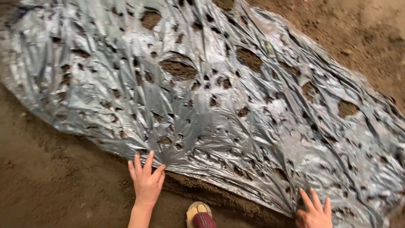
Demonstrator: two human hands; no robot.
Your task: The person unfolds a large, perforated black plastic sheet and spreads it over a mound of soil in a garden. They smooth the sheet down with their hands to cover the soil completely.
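The single head view looks steeply down from above the silver plastic sheet (219,97), close, facing across it toward bare soil (363,33) beyond.

Silver-grey plastic sheet (219,97) pocked with brown soil-filled holes; brown soil (55,181).

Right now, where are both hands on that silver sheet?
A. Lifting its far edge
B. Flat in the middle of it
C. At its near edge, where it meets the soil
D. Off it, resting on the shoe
C: the left hand and right hand both press on the near edge of the silver plastic sheet, where it meets the brown soil.
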